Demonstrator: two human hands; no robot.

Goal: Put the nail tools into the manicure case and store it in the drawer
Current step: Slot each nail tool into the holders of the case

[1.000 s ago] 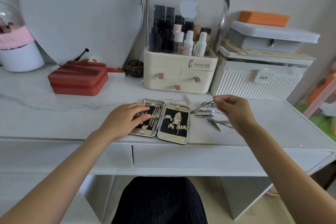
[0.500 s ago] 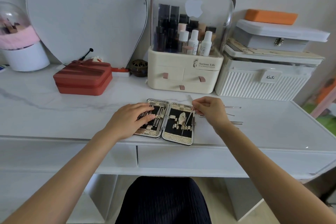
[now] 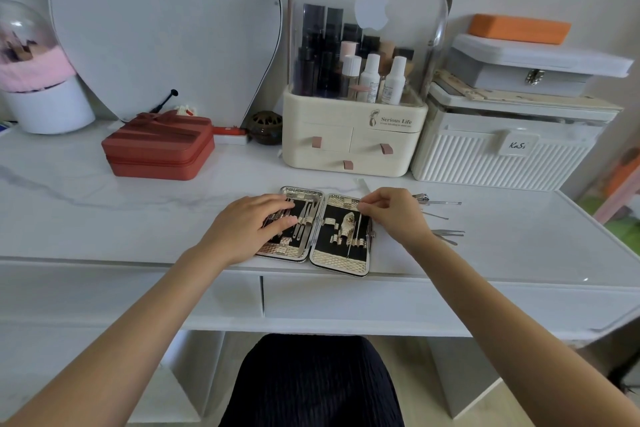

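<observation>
White marble-patterned worktop fills the middle of the frame, backed by a pale wall. At centre frame, near the front edge, the manicure case lies open flat, two gold-rimmed halves with black lining, several metal tools seated in each half.

Left hand rests palm down on the left half of the case, fingers extended and lying across the seated tools. Right hand sits at the upper right corner of the right half, thumb and forefinger pinched together on a thin metal tool that runs down the lining; the other fingers are curled.

Loose nail tools lie on the worktop just right of the right hand: a clipper, slim probes and tweezers, partly hidden by the wrist.

Below the front edge, lower centre, a closed drawer front is visible.

Upper centre: a cream cosmetics organiser with a clear hood. Right of it, a ribbed white box. Centre left, a red zip case.
</observation>
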